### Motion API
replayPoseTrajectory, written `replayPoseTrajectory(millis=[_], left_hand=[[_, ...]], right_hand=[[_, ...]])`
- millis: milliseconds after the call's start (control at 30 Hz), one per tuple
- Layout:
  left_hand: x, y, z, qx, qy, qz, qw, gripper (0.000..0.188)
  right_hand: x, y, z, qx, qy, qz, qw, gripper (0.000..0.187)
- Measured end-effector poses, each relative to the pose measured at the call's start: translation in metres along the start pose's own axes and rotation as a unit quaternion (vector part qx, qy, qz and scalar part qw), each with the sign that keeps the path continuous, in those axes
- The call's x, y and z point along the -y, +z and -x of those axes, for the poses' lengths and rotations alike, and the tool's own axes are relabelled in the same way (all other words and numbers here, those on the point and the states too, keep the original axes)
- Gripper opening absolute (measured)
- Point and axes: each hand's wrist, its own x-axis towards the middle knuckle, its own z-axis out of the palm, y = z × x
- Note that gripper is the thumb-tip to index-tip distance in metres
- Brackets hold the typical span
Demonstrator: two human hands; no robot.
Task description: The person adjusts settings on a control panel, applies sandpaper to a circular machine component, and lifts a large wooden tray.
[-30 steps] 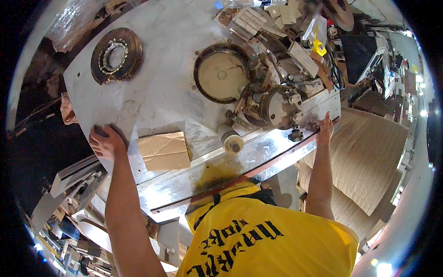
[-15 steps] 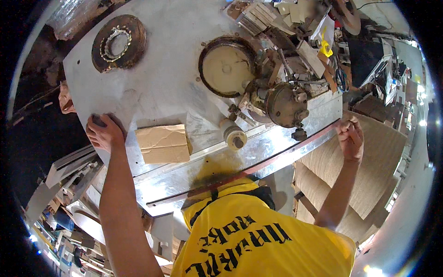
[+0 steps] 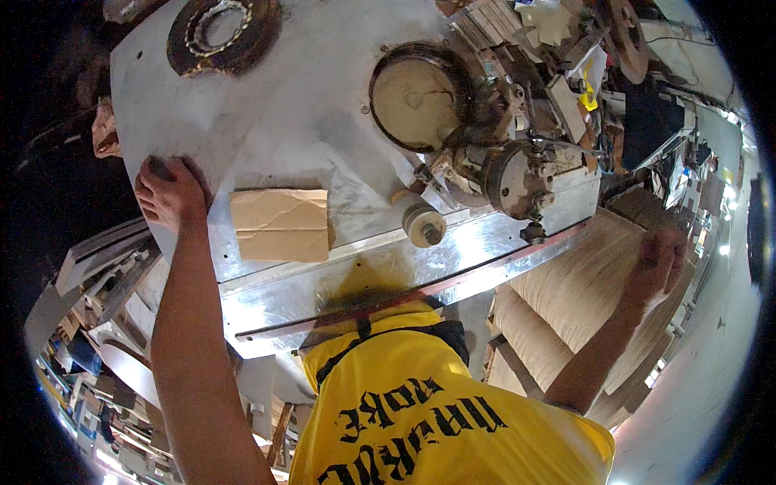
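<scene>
Grey tabletop (image 3: 307,105), seemingly metal, smudged; 1 tan cardboard piece (image 3: 280,225), creased, flat on it.

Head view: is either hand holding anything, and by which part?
Left hand lies on the metal table at its left edge, nothing seen held. Right hand is off the table, too dim to tell.

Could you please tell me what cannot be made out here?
In the head view:
Left hand: its palm and anything beneath, hidden by its own back.
Right hand: whether it holds anything, lost in shadow and blur.
Dark ring-shaped disc: its far rim, cut off by the upper edge.
</scene>
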Motion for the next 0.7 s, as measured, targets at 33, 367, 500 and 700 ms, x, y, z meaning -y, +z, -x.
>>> replayPoseTrajectory(millis=[33, 367, 500, 700], left_hand=[[0.0, 0.0, 0.0, 0.0, -0.002, 0.005, 1.0, 0.056], [-0.001, 0.0, -0.001, 0.0, -0.009, -0.005, 1.0, 0.055], [0.002, 0.001, 0.0, 0.0, 0.0, -0.001, 1.0, 0.055], [0.002, 0.001, -0.001, 0.006, 0.001, 0.001, 1.0, 0.055]], right_hand=[[-0.001, 0.001, -0.002, -0.012, -0.029, -0.003, 1.0, 0.019], [0.018, 0.022, -0.001, -0.038, -0.245, 0.195, 0.949, 0.023], [0.036, 0.02, 0.002, 0.01, 0.043, -0.113, 0.993, 0.027], [0.045, 0.025, 0.007, 0.002, 0.097, -0.26, 0.961, 0.028]])
